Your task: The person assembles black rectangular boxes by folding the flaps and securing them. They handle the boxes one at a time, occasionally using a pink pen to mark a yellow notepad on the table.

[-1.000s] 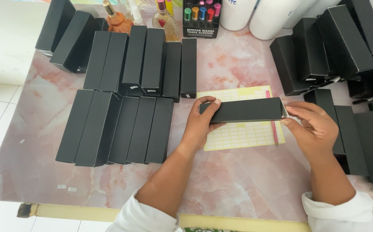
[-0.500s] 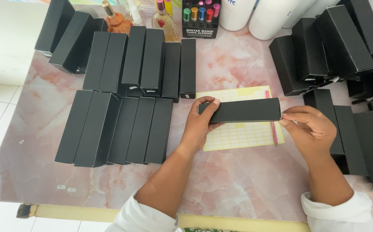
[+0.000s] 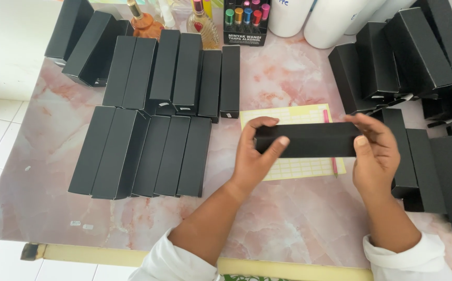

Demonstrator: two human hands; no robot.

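Black box (image 3: 309,139) held level by both ends — left hand (image 3: 254,156) and right hand (image 3: 374,156) grasping it; likely mid-assembly, with end flaps to close next.

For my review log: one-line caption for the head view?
Both hands, left hand and right hand, hold a long black box level above a yellow sheet.

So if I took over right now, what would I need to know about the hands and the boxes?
Left hand and right hand grip the ends of one long black cardboard box, held level above the yellow sticker sheet. Two neat rows of matching boxes lie flat at left on the pink marble table. A looser pile of black boxes sits at right, likely still to be handled.
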